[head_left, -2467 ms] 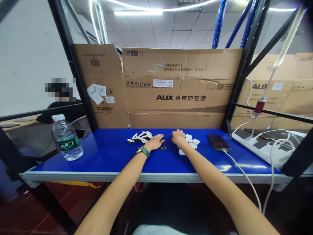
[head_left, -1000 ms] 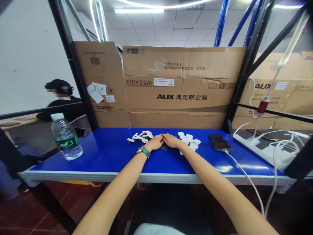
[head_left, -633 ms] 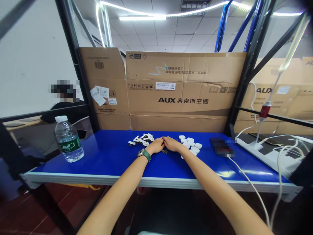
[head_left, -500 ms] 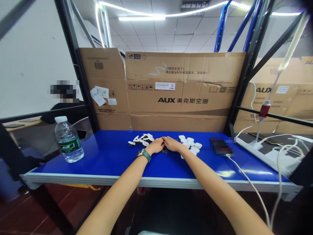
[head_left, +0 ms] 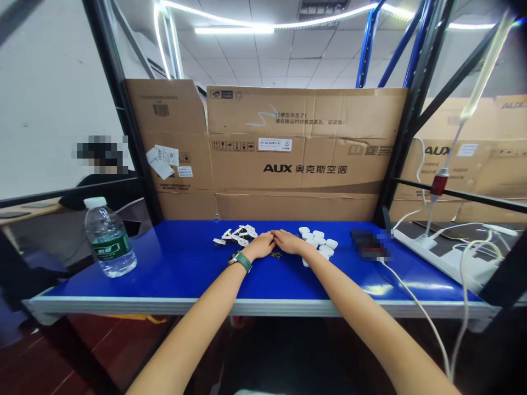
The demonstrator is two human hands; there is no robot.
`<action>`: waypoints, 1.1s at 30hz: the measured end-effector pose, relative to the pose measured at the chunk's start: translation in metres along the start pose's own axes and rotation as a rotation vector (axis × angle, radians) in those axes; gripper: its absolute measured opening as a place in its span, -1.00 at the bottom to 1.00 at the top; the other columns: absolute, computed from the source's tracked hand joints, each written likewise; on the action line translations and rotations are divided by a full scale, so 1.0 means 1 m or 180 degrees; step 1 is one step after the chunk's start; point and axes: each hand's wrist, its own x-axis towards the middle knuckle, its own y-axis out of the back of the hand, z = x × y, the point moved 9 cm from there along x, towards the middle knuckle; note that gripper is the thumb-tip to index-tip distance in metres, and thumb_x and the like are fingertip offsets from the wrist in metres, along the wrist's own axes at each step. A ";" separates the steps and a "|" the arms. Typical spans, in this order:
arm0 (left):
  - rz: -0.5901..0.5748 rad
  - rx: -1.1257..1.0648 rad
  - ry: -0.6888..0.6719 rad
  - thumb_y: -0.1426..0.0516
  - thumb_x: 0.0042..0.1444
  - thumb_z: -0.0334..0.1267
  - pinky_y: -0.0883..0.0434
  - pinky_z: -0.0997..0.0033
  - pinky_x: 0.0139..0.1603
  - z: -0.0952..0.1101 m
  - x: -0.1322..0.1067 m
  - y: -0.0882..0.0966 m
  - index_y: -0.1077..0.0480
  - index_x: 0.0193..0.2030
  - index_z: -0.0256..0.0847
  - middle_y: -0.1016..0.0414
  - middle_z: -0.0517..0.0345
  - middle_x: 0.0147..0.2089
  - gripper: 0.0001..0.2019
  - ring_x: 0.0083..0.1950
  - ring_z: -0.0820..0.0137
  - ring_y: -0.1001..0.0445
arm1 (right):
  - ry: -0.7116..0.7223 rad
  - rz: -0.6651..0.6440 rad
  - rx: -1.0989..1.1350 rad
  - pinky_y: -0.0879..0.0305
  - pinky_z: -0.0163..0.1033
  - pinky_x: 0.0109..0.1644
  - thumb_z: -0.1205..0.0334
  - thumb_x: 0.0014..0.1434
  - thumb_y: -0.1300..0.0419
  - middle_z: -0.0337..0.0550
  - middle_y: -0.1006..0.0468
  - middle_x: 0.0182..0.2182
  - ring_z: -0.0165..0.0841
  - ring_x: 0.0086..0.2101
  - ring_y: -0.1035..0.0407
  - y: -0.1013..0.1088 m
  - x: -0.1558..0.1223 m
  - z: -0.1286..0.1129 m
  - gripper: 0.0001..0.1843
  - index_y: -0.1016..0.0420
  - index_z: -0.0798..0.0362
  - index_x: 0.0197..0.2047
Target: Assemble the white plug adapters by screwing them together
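Hands joined above the screws [head_left: 276, 255]
Your left hand [head_left: 260, 245] and right hand [head_left: 288, 242] curl together, whether gripping anything you cannot tell; rest both wrists on the worktop [head_left: 185, 271].

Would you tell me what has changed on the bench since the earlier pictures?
The right hand slid left off the white plastic caps until its fingers met the left hand by the small dark metal bits. Whether either holds anything cannot be seen. The clear water bottle and white pronged pieces stayed put.
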 end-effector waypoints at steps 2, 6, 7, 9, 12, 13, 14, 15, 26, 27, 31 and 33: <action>0.0016 -0.0018 -0.0005 -0.02 0.34 -0.29 -0.30 0.15 0.44 -0.001 0.001 -0.001 -0.38 0.30 -0.31 -0.43 -0.19 0.36 -0.57 0.37 0.16 -0.41 | -0.0007 0.0007 0.0005 -0.24 -0.10 0.28 0.28 0.47 0.10 0.23 -0.45 0.26 -0.15 0.21 -0.37 0.001 0.000 0.001 -0.50 -0.32 0.21 0.37; 0.0022 -0.0041 -0.0015 -0.04 0.32 -0.31 -0.31 0.15 0.42 -0.003 0.003 -0.002 -0.42 0.25 -0.28 -0.46 -0.16 0.33 -0.60 0.35 0.16 -0.43 | -0.0035 -0.0007 0.0017 -0.25 -0.07 0.27 0.27 0.47 0.09 0.24 -0.45 0.26 -0.13 0.21 -0.38 0.002 -0.001 0.000 -0.50 -0.32 0.21 0.37; 0.0015 -0.0039 -0.0011 -0.03 0.32 -0.31 -0.32 0.15 0.42 -0.004 0.003 -0.002 -0.43 0.24 -0.30 -0.47 -0.18 0.32 -0.60 0.34 0.16 -0.44 | -0.0046 -0.0013 0.0021 -0.26 -0.07 0.27 0.27 0.47 0.09 0.26 -0.46 0.25 -0.12 0.20 -0.38 0.002 -0.002 0.000 -0.50 -0.33 0.22 0.37; -0.0007 -0.0025 0.0000 -0.03 0.33 -0.31 -0.32 0.14 0.42 -0.004 0.004 -0.003 -0.43 0.23 -0.33 -0.47 -0.22 0.31 -0.61 0.33 0.15 -0.45 | -0.0074 -0.0022 0.0028 -0.25 -0.06 0.28 0.27 0.47 0.08 0.29 -0.46 0.24 -0.10 0.20 -0.39 0.003 -0.002 -0.001 -0.50 -0.33 0.25 0.37; -0.0039 0.0004 0.0013 -0.03 0.33 -0.31 -0.30 0.12 0.43 -0.005 0.004 -0.003 -0.43 0.23 -0.36 -0.45 -0.26 0.32 -0.61 0.35 0.13 -0.43 | -0.0100 -0.0037 0.0034 -0.25 -0.08 0.28 0.30 0.47 0.09 0.29 -0.45 0.25 -0.11 0.21 -0.38 0.005 -0.003 -0.002 -0.50 -0.33 0.26 0.37; -0.0046 0.0012 0.0016 -0.03 0.34 -0.30 -0.31 0.12 0.43 -0.004 0.004 -0.003 -0.43 0.23 -0.36 -0.45 -0.26 0.32 -0.61 0.35 0.12 -0.43 | -0.0104 -0.0044 0.0032 -0.24 -0.09 0.28 0.30 0.47 0.09 0.28 -0.45 0.25 -0.12 0.21 -0.38 0.005 -0.003 -0.002 -0.50 -0.33 0.25 0.37; -0.0053 0.0020 0.0018 -0.02 0.34 -0.30 -0.31 0.11 0.42 -0.004 0.004 -0.003 -0.43 0.23 -0.36 -0.45 -0.27 0.32 -0.61 0.34 0.11 -0.44 | -0.0107 -0.0051 0.0030 -0.24 -0.10 0.29 0.30 0.47 0.09 0.27 -0.45 0.25 -0.13 0.21 -0.38 0.005 -0.003 -0.003 -0.50 -0.33 0.24 0.37; -0.0057 0.0029 0.0020 -0.02 0.34 -0.30 -0.32 0.10 0.42 -0.004 0.004 -0.003 -0.43 0.23 -0.36 -0.45 -0.27 0.32 -0.61 0.34 0.11 -0.44 | -0.0111 -0.0056 0.0027 -0.23 -0.11 0.29 0.29 0.47 0.09 0.26 -0.45 0.26 -0.14 0.21 -0.38 0.005 -0.003 -0.002 -0.51 -0.33 0.24 0.37; -0.0087 0.0063 0.0006 0.00 0.35 -0.31 -0.29 0.14 0.44 0.003 0.000 0.001 -0.38 0.29 -0.35 -0.41 -0.23 0.36 -0.58 0.37 0.15 -0.41 | -0.0113 -0.0030 0.0027 -0.24 -0.10 0.25 0.29 0.46 0.05 0.19 -0.48 0.23 -0.16 0.20 -0.37 0.001 0.000 0.000 -0.53 -0.35 0.17 0.35; -0.0086 0.0065 0.0010 0.01 0.35 -0.30 -0.29 0.14 0.44 0.004 -0.001 0.002 -0.38 0.29 -0.34 -0.41 -0.22 0.36 -0.58 0.37 0.15 -0.41 | -0.0110 -0.0027 0.0029 -0.24 -0.10 0.25 0.30 0.46 0.05 0.19 -0.48 0.23 -0.16 0.20 -0.37 0.001 0.000 0.000 -0.53 -0.35 0.17 0.35; -0.0109 0.0086 0.0032 0.00 0.36 -0.28 -0.32 0.13 0.41 0.005 -0.001 0.002 -0.39 0.28 -0.30 -0.45 -0.18 0.33 -0.59 0.34 0.14 -0.44 | -0.0092 -0.0035 0.0026 -0.22 -0.10 0.25 0.32 0.46 0.07 0.21 -0.48 0.23 -0.15 0.20 -0.37 0.001 0.000 0.000 -0.53 -0.35 0.20 0.34; -0.0115 0.0100 0.0045 0.00 0.36 -0.29 -0.32 0.13 0.42 0.005 -0.001 0.002 -0.38 0.29 -0.31 -0.44 -0.19 0.33 -0.59 0.34 0.13 -0.44 | -0.0081 -0.0039 0.0027 -0.22 -0.11 0.25 0.31 0.47 0.06 0.22 -0.48 0.22 -0.14 0.20 -0.37 0.001 0.000 0.000 -0.53 -0.35 0.21 0.34</action>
